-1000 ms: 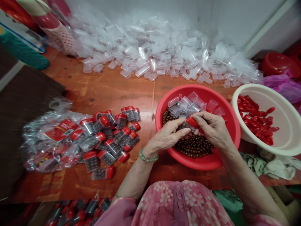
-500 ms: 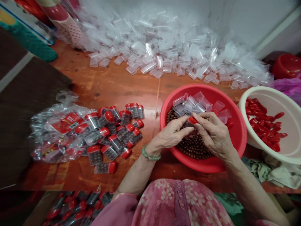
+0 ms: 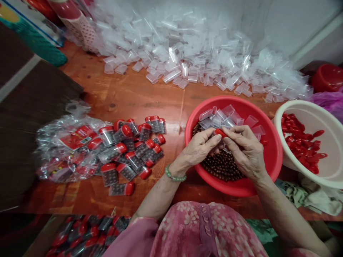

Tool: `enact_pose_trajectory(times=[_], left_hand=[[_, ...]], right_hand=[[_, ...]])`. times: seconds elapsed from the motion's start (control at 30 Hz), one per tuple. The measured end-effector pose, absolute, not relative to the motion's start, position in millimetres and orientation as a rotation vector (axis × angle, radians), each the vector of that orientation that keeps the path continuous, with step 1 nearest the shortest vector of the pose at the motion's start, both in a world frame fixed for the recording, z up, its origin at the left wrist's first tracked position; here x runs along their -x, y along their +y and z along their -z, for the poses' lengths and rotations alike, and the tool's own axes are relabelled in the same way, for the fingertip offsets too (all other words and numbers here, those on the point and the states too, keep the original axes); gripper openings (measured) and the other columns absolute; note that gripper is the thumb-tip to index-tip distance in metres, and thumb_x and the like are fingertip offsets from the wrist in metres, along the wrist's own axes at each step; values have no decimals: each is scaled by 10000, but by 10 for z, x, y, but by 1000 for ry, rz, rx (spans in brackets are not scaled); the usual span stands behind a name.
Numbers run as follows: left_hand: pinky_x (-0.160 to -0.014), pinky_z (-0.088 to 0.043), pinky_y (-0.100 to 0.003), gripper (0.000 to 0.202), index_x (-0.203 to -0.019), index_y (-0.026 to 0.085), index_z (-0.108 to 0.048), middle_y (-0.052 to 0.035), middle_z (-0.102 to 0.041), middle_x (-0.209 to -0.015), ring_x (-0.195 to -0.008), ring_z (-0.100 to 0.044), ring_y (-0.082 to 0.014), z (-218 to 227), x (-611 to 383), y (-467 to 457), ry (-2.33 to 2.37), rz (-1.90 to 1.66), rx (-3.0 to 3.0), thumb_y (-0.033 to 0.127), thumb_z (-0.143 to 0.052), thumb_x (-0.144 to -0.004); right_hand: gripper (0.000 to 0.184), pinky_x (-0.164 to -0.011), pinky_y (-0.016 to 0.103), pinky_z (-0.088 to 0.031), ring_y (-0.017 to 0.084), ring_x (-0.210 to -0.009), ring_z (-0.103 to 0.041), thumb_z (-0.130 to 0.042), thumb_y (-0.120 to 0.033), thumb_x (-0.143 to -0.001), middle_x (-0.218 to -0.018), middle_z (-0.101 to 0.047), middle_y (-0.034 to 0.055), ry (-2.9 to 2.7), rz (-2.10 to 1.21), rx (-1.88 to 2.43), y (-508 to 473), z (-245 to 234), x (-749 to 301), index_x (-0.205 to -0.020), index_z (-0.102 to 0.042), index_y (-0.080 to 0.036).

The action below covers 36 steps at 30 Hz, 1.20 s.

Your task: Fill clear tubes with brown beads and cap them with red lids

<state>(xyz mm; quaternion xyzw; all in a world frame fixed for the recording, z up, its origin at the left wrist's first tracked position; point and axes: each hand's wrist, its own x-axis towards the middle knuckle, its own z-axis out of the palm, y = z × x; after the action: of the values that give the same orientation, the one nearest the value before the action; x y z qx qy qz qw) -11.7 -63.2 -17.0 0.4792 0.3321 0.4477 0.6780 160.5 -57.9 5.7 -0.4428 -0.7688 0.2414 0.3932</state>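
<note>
Over the red basin (image 3: pixel 273 157), both my hands are closed on one small plastic container with a red cap (image 3: pixel 219 133). My left hand (image 3: pixel 199 146) has its thumb and fingers at the cap's left side. My right hand (image 3: pixel 245 150) pinches at the cap's right side. Most of the container's body is hidden by the fingers. Below the hands, dark brown round beads (image 3: pixel 221 166) lie in the basin. Behind them, clear empty plastic containers (image 3: pixel 227 116) rest in the same basin.
Filled red-capped containers (image 3: pixel 134 160) are piled at left beside a clear plastic bag (image 3: pixel 69 150). A heap of clear containers (image 3: pixel 171 64) lines the back. At right, a white basin (image 3: pixel 334 142) holds red caps (image 3: pixel 302 142). More filled containers (image 3: pixel 85 232) lie below the table edge.
The container has turned between my hands, so its cap now shows broadside and its bead-filled body is mostly out of sight. The view has shifted slightly.
</note>
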Motion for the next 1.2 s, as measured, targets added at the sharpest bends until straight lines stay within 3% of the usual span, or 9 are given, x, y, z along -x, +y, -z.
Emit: enact_pose_trajectory(times=[0.23,0.37,0.67,0.9,1.0,1.07,1.2], left_hand=[[-650,-459,-250,348,-940,161,-561,-4,-597,-812,-683,-548,-110,135,97,-658,813,-1026,-1151,508,-557,-961],[-646,-462,-252,328,-924,174,-548,9,-576,-765,-670,-544,-114,134,103,-668,806,-1027,-1191,499,-560,-964],[-571,-410,-229,350,-877,169,-543,25,-545,-700,-586,-509,-85,169,110,-649,819,-1093,-1095,511,-582,-938],[-619,-439,-230,313,-895,165,-582,18,-576,-730,-609,-517,-86,165,130,-623,758,-1133,-1106,476,-590,-930],[-616,-445,-221,350,-908,161,-588,12,-587,-742,-621,-532,-88,172,144,-619,761,-1103,-1117,511,-586,-927],[-609,-442,-213,364,-925,155,-595,8,-590,-753,-630,-538,-89,175,143,-624,783,-1083,-1125,518,-583,-925],[-598,-427,-212,339,-994,151,-604,12,-578,-747,-624,-519,-91,170,131,-633,784,-1076,-1141,483,-556,-938]], right_hand=[[71,-828,405,-596,195,-810,-692,-725,-279,-871,-860,-736,31,-1633,-720,1214,-618,-41,-1491,-905,-782,-253],[65,-792,392,-587,197,-785,-686,-722,-293,-879,-822,-726,31,-1613,-653,1200,-641,-9,-1479,-845,-745,-242],[114,-784,394,-605,211,-854,-719,-660,-216,-917,-930,-759,72,-1986,-372,1074,-600,-13,-1550,-969,-757,-247],[247,-880,338,-600,173,-974,-709,-750,-236,-860,-1026,-731,33,-1933,-961,1012,-470,-156,-1774,-1101,-760,-292],[444,-700,267,-619,158,-819,-738,-847,-261,-760,-919,-759,2,-1713,-1188,1081,-414,-172,-1817,-1172,-680,-276],[515,-554,227,-591,145,-659,-728,-900,-252,-684,-850,-777,-21,-1557,-1238,1127,-389,-165,-1790,-1125,-634,-270],[357,-463,227,-560,132,-513,-681,-905,-276,-681,-813,-795,-19,-1445,-1089,1122,-381,-132,-1650,-924,-645,-248]])
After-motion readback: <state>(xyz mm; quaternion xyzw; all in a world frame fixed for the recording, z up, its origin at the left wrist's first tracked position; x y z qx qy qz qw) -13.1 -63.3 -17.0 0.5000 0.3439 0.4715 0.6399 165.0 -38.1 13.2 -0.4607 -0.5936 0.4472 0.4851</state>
